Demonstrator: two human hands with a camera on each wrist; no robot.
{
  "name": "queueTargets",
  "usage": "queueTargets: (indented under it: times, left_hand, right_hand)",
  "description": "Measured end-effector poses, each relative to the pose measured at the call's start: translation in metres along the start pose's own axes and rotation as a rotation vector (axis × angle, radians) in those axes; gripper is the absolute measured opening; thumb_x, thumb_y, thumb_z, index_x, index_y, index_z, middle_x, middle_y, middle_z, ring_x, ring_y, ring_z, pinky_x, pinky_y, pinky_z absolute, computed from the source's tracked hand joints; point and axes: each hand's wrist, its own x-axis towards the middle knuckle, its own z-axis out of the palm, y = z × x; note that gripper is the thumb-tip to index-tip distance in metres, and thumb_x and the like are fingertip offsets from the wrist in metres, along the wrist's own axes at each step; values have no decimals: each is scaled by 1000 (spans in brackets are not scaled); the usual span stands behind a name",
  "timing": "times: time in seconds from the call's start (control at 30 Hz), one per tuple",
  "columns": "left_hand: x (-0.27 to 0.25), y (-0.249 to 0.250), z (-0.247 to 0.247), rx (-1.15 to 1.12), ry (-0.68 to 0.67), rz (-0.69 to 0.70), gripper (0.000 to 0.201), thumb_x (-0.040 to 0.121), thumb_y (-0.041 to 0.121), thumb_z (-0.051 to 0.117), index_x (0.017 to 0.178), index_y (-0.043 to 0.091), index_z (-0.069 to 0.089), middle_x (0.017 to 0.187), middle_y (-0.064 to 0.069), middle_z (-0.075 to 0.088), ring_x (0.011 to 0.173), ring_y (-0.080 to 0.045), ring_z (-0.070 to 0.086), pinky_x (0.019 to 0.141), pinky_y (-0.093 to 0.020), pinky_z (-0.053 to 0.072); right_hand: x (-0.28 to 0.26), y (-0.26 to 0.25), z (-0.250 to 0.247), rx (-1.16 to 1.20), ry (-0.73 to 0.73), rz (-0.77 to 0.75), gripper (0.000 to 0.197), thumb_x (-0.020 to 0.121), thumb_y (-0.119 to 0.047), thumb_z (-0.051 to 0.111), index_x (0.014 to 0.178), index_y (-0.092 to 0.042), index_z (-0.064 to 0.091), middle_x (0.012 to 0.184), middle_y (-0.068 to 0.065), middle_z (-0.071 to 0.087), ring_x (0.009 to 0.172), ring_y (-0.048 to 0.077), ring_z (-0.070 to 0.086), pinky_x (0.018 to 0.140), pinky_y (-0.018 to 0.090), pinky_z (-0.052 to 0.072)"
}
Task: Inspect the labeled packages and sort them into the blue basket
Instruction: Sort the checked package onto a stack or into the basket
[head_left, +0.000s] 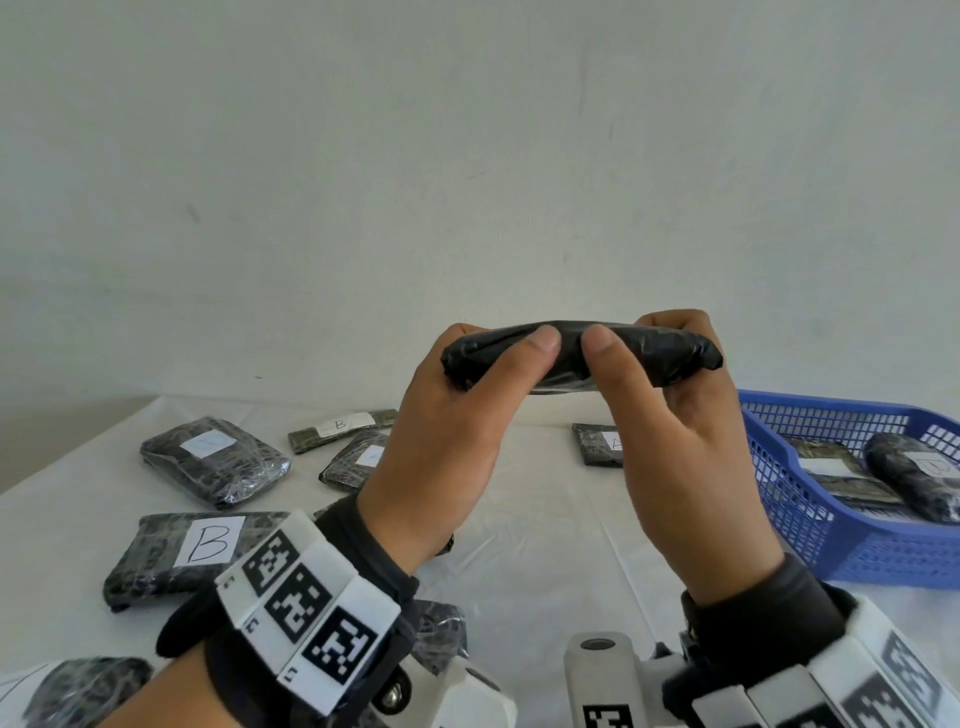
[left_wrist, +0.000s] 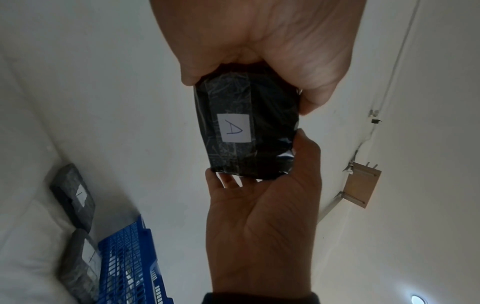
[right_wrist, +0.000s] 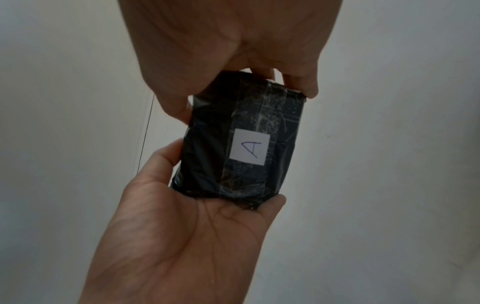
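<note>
Black film wraps the package now held up in the air, left of the basket and above its rim. Left hand grips one end and right hand grips the other, thumbs meeting on the near face and fingers curled behind. Its label, marked A, faces away from the person and reads only in the wrist views. Risk: the film looks slick and both grips sit at the ends, so a one-handed release could probably let the package slip and fall among the unsorted packages left of the basket. Risk: with the label turned away, the letter may be misread; a package marked B and another marked A lie near the basket's left side and could be confused. Basket contents: two wrapped packages, one flat, one rounded, touching each other; their letters cannot be read.
</note>
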Motion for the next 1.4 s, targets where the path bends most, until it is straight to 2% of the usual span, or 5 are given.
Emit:
queueTargets:
  times: [0.53,0.77,0.93,1.07,1.4]
  left_hand:
    - [7,-4,-13,-73,-57,-122,26,88,60,51,93,43,70,110,11,66,122,-9,59,121,-43,36]
    - [14,-8,-16,116,70,-133,36,100,49,60,112,17,72,109,1,76,110,-10,69,110,-43,50]
    - [5,-2,-10,224,-104,-138,95,60,88,63,123,17,67,116,-6,72,113,-18,67,107,-47,49]
    - [5,-1,-9,198,-99,-99,82,70,73,59,107,1,71,105,-25,69,106,-37,65,102,-58,47]
    - [1,3,-9,-17,-161,-31,30,78,61,55,81,41,77,90,17,72,96,-1,67,105,-42,48]
  right_hand:
    - [5,-6,-11,78,-223,154,18,87,-53,55,87,-35,51,91,-8,53,89,2,54,90,27,48]
    - [8,3,-19,-466,-198,-72,20,92,-28,72,102,-36,57,96,-15,64,97,15,58,81,22,45]
    - [0,8,-9,-624,-131,-201,26,86,-21,83,109,-30,75,94,-8,60,96,20,51,82,11,38]
    - [-5,2,-3,-477,-113,-222,38,84,-33,82,118,-31,68,108,-6,57,104,11,58,84,18,50]
    - [-5,-7,5,38,-145,126,31,92,-59,59,106,-32,63,104,-12,72,103,5,68,91,29,50]
